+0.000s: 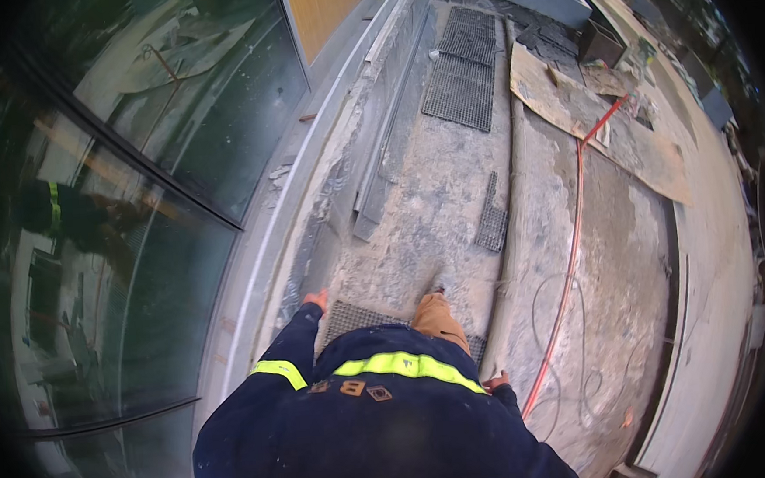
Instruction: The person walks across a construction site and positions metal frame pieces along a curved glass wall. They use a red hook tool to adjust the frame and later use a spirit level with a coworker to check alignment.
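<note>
My left hand [316, 299] hangs out from a dark navy sleeve with a yellow reflective band, beside the low grey wall [327, 190]. Its fingers look loose and nothing shows in them; whether it touches the wall I cannot tell. Low at my right side, my right hand [496, 381] shows only in part, fingers apart, with no object visible in it. It is nearest to the long rounded pipe-like edge [509, 271] along the walkway. One leg in tan trousers [440, 316] is stretched forward in a step.
Black grid mats [458, 91] lie along the dusty walkway, with a smaller mat piece [491, 215] nearer. A red hose [577, 218] runs along the right, beside a stained board [599, 121]. Thin cable [582, 349] loops over the concrete. Large glass panes [173, 103] stand left.
</note>
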